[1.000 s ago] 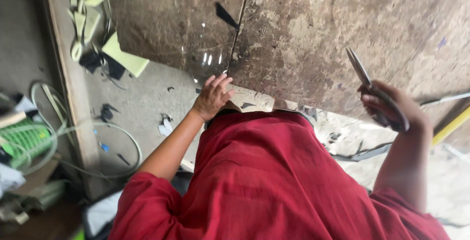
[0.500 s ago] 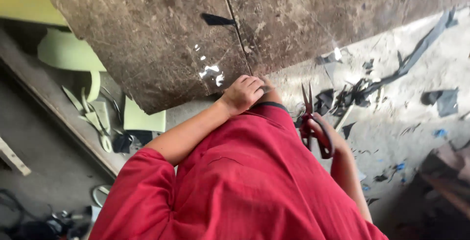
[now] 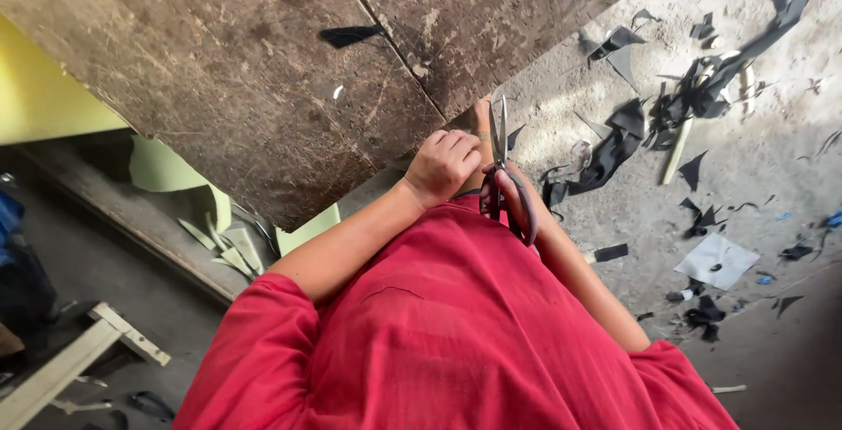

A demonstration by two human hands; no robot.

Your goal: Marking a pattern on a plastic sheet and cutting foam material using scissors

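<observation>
At the worktop point(image 3: 263, 88) edge, the left hand point(image 3: 443, 165) is curled shut and empty on the rim; just beside it the right hand point(image 3: 509, 191) grips scissors point(image 3: 500, 154), blades pointing up along that edge

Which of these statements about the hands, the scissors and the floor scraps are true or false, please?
1. The right hand holds scissors. True.
2. The scissors' blades point towards the red shirt. False: they point away, towards the worn board.
3. The left hand rests at the board's edge. True.
4. The scraps on the floor are white. False: they are mostly black.
</observation>
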